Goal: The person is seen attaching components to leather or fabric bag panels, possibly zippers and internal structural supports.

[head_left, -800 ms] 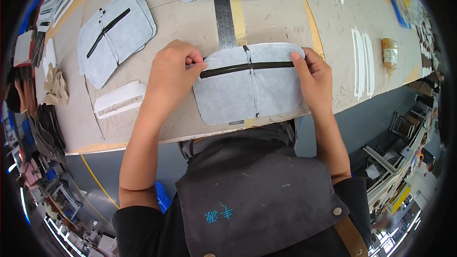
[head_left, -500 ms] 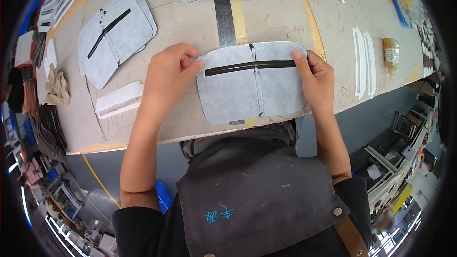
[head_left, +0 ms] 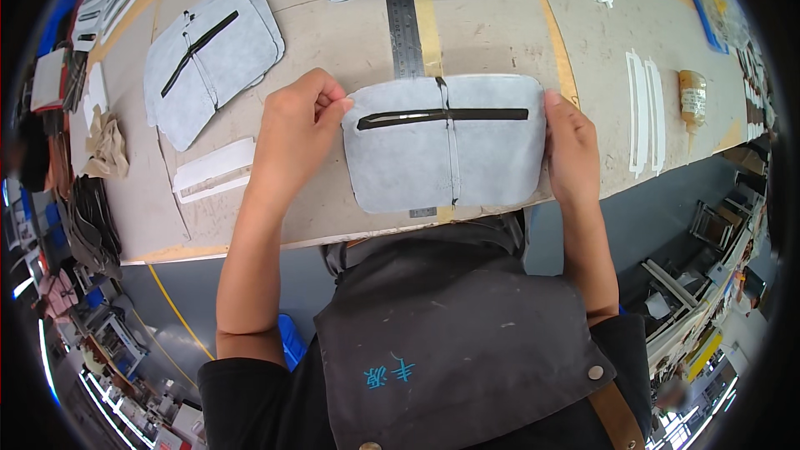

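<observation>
While left hand (head_left: 302, 112) pinches grey panel (head_left: 400, 162) by corner | right hand (head_left: 573, 150) slips thumb edgeward, grip unclear; black-edged slit (head_left: 433, 115) lies uncovered

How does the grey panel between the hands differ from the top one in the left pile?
The near panel lies nearly straight; the pile's top panel is slanted. The near panel's black slot shows pale toward its left end; the pile panel's slot looks dark throughout. Both are grey with rounded corners and a line down the middle.
</observation>
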The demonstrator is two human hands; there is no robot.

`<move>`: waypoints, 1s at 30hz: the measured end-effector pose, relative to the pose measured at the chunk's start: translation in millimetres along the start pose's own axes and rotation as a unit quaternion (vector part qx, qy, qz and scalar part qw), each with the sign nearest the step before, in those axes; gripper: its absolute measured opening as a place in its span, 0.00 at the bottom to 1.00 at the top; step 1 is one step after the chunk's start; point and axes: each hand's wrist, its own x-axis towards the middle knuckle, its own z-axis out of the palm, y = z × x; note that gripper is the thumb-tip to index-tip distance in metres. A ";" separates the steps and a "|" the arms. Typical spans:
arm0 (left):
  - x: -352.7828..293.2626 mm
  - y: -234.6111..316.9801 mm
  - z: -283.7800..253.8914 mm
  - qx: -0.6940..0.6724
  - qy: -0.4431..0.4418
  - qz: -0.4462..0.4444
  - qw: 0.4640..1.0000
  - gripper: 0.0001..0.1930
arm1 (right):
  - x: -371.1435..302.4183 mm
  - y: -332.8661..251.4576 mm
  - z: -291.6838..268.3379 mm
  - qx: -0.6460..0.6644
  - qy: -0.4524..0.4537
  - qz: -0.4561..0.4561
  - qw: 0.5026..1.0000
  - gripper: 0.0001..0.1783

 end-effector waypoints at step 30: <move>6.5 -14.3 10.3 -0.069 0.058 0.062 0.994 0.07 | -13.5 0.3 106.1 -0.390 -0.192 -0.430 0.791 0.26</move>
